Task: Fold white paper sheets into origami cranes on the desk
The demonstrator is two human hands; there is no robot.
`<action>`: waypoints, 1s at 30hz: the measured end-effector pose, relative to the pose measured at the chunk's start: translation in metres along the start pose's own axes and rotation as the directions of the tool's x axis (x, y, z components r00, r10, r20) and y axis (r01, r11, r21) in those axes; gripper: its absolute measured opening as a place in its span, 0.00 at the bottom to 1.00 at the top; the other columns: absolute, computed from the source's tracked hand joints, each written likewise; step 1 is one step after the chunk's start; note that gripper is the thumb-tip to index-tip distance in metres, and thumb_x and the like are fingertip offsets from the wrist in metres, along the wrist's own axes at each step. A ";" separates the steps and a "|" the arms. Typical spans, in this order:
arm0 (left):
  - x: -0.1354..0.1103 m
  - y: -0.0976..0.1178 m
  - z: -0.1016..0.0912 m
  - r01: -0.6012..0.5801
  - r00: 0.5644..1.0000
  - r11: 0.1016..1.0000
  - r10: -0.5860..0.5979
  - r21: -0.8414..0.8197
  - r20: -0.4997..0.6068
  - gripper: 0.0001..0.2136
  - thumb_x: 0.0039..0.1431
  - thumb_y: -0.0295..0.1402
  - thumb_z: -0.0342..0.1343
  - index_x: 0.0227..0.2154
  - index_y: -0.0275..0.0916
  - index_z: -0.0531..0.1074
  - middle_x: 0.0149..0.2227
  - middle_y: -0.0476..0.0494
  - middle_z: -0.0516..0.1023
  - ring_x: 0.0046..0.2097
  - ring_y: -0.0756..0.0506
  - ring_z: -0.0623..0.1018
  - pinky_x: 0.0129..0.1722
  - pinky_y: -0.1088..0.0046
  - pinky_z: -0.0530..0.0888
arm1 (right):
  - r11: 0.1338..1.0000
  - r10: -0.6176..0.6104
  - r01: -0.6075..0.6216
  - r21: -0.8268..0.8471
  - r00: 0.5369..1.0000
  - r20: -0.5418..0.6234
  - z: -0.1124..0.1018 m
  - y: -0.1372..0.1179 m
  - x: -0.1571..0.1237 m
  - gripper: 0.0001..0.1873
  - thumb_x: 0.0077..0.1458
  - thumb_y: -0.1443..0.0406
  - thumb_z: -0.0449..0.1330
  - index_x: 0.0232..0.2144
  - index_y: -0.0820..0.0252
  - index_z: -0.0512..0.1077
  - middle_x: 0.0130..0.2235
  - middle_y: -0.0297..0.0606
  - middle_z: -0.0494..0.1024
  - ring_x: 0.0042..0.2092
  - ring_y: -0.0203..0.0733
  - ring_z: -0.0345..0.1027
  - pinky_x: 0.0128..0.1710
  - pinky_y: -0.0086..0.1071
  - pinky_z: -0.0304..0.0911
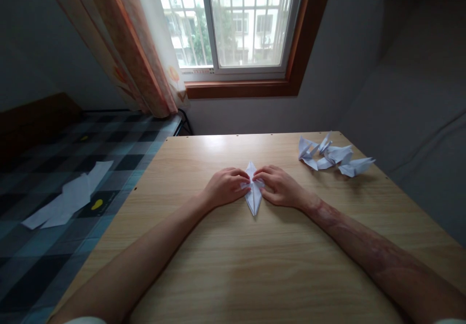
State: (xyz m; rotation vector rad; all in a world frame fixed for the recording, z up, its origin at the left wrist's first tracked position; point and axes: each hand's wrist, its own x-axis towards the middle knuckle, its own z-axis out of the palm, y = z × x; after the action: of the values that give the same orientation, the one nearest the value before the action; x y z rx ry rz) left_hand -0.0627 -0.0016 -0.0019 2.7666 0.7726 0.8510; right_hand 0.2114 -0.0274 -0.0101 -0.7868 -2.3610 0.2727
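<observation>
A white folded paper (254, 202), shaped like a long diamond with a centre crease, lies on the wooden table (204, 261) in front of me. My left hand (226, 186) grips its left side, with the fingers bent and the thumb at the edge. On the opposite side my right hand (277, 185) pinches the right flap in the same way. The fingertips of both hands cover the paper's middle, while its upper and lower points show.
Several folded white paper cranes (333, 156) sit in a cluster at the table's back right. To the left, loose white paper sheets (74, 195) lie on a bed with a checked cover (32, 270). A window (251, 23) and a curtain (127, 38) are behind the table.
</observation>
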 end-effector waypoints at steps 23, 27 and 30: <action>-0.001 -0.023 -0.015 -0.087 0.993 0.970 0.103 -0.225 0.062 0.08 0.73 0.35 0.62 0.43 0.44 0.87 0.49 0.41 0.90 0.50 0.44 0.89 0.55 0.67 0.83 | 0.996 -0.037 0.038 -0.080 0.999 0.006 -0.004 0.001 -0.002 0.19 0.61 0.65 0.70 0.54 0.50 0.77 0.52 0.42 0.83 0.53 0.53 0.79 0.71 0.58 0.59; -0.002 -0.016 -0.017 -0.106 0.991 0.991 0.112 -0.078 0.068 0.10 0.64 0.45 0.70 0.41 0.44 0.84 0.51 0.44 0.90 0.50 0.42 0.89 0.63 0.59 0.80 | 0.992 -0.063 0.062 -0.114 0.998 -0.004 -0.001 0.003 -0.002 0.11 0.65 0.63 0.69 0.50 0.50 0.79 0.48 0.39 0.85 0.50 0.50 0.80 0.70 0.57 0.61; -0.002 -0.014 -0.016 -0.139 0.988 0.990 0.140 -0.020 0.064 0.09 0.67 0.44 0.68 0.41 0.44 0.83 0.52 0.44 0.89 0.50 0.42 0.89 0.62 0.60 0.80 | 0.986 -0.090 0.087 -0.140 0.996 -0.018 0.000 0.003 -0.001 0.11 0.69 0.60 0.67 0.52 0.50 0.79 0.43 0.38 0.85 0.47 0.49 0.80 0.69 0.55 0.63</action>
State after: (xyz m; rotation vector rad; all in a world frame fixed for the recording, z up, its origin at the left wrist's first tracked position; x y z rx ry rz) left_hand -0.0789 0.0088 0.0063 2.8455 0.5647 0.7809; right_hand 0.2135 -0.0254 -0.0118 -0.7422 -2.4040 0.0614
